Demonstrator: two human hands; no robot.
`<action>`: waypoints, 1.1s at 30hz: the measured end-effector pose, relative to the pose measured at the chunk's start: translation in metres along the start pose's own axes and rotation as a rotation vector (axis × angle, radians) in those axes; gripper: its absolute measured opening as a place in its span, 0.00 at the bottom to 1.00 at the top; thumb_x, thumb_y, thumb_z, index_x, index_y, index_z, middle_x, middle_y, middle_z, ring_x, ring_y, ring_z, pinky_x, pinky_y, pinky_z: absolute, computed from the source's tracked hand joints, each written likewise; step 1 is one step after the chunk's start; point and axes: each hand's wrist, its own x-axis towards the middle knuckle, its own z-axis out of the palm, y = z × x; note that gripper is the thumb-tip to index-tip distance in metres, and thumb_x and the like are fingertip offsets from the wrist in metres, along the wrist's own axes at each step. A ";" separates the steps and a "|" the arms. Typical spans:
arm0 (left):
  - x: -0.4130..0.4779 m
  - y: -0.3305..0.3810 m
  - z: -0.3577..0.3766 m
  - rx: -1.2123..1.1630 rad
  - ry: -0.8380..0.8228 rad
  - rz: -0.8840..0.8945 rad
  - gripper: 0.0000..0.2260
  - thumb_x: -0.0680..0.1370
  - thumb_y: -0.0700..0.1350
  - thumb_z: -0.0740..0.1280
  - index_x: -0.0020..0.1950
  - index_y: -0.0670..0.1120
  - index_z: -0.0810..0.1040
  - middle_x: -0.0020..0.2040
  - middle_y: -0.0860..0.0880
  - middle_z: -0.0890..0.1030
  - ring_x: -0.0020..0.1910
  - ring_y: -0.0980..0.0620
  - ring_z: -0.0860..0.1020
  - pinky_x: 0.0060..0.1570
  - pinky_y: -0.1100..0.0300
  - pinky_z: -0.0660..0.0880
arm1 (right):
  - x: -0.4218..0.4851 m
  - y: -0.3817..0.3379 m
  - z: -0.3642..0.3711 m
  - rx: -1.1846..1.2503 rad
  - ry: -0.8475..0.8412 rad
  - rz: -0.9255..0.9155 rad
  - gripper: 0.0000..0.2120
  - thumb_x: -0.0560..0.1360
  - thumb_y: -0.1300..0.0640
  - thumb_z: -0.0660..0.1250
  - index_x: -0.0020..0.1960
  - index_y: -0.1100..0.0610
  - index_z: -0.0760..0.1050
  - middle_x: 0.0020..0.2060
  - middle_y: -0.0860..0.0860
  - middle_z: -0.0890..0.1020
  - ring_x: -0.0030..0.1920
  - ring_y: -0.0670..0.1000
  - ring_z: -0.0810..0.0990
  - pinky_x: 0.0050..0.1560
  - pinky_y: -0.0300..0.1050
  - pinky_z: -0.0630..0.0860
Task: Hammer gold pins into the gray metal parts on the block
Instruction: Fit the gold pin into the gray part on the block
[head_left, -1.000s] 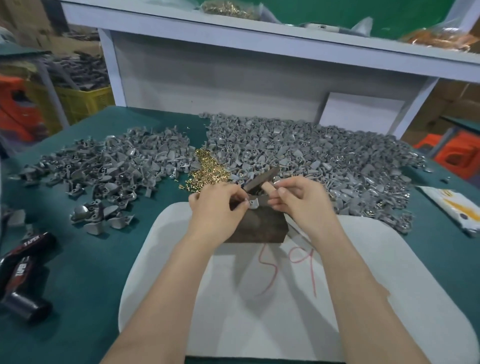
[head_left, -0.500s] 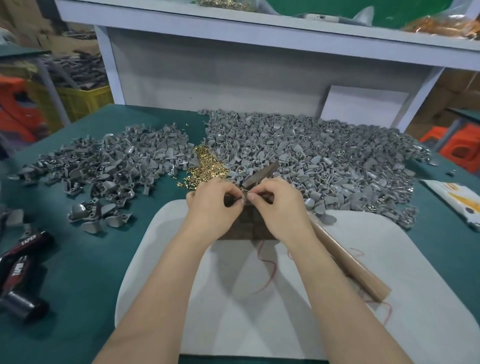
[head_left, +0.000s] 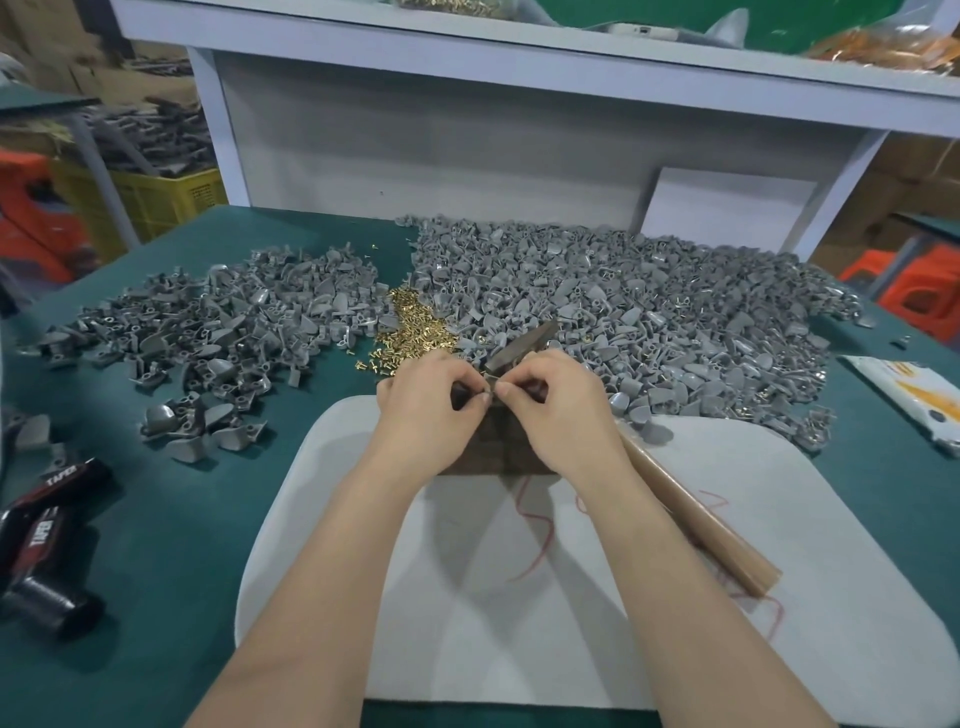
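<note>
1. Now left hand (head_left: 431, 410) and right hand (head_left: 556, 410) are both curled, fingertips meeting over the block (head_left: 493, 454), pinching a small gray part (head_left: 490, 388) between them
2. Hammer (head_left: 691, 519) handle runs diagonally out from under right hand, head beyond fingertips; right hand nearer

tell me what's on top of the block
The left hand and right hand sit over the block, both pinching a small gray piece. The hammer head pokes up behind. Fingers cover most of the piece and any pin.
</note>
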 end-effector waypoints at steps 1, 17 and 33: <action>0.000 0.000 0.000 0.001 0.000 0.001 0.02 0.75 0.46 0.69 0.46 0.51 0.82 0.47 0.53 0.76 0.55 0.48 0.74 0.60 0.49 0.68 | -0.001 0.000 -0.001 -0.002 -0.002 0.000 0.04 0.73 0.60 0.70 0.39 0.54 0.79 0.36 0.43 0.73 0.36 0.39 0.72 0.42 0.33 0.64; 0.000 0.001 -0.001 0.012 -0.005 0.019 0.04 0.76 0.44 0.68 0.47 0.50 0.82 0.50 0.51 0.77 0.56 0.46 0.74 0.59 0.47 0.69 | 0.010 -0.025 -0.010 -0.388 -0.190 0.041 0.05 0.76 0.55 0.66 0.42 0.52 0.77 0.47 0.52 0.79 0.49 0.55 0.77 0.52 0.49 0.75; 0.001 -0.001 0.003 0.047 0.019 0.006 0.03 0.76 0.47 0.68 0.47 0.51 0.81 0.46 0.56 0.72 0.57 0.48 0.71 0.60 0.50 0.67 | 0.002 -0.004 -0.003 -0.077 -0.080 0.014 0.03 0.73 0.59 0.69 0.45 0.55 0.81 0.44 0.51 0.79 0.44 0.49 0.78 0.53 0.45 0.73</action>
